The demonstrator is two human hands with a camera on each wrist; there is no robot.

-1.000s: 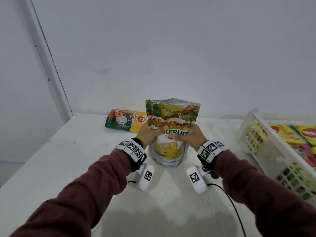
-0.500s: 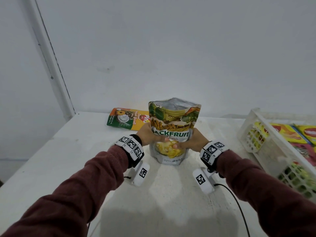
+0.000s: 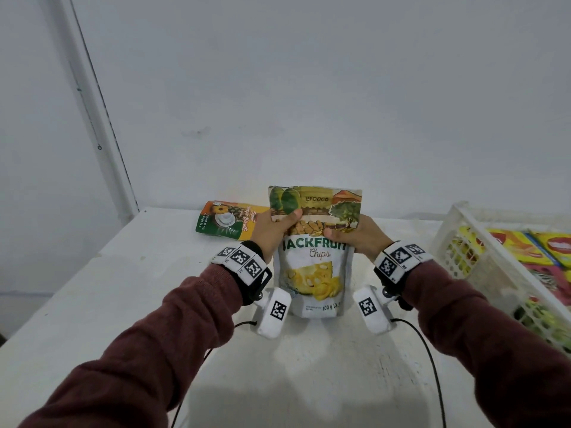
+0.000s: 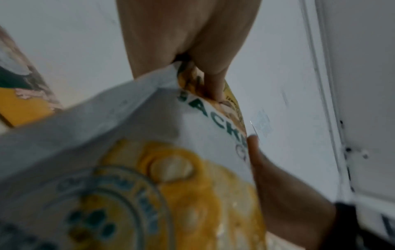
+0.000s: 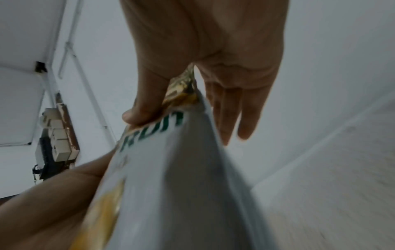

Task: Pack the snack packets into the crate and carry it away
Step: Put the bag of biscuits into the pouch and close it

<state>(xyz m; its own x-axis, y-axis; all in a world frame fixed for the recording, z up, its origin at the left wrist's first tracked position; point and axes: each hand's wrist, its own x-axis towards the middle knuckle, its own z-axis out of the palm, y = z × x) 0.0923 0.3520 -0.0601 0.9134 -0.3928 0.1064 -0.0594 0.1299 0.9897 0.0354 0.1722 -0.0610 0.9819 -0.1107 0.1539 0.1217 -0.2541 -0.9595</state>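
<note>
A jackfruit chips pouch [image 3: 315, 267] hangs upright above the middle of the white table [image 3: 92, 291], gripped at both upper edges. My left hand [image 3: 275, 230] pinches its left side, thumb on the front. My right hand [image 3: 355, 233] pinches the right side, thumb on the front and fingers behind. The left wrist view shows the pouch [image 4: 149, 152] close up, and the right wrist view shows the pouch [image 5: 171, 169] held between thumb and fingers. A white crate [image 3: 482, 251] with several snack packets inside stands at the right.
A green and orange biscuit packet [image 3: 225, 220] lies flat at the table's back, left of the pouch and next to the wall. Bare table surface spreads to the left and in front of my arms. Cables trail from both wrists.
Both hands slid up from the pouch's middle to its upper edges, and the pouch has risen off the table.
</note>
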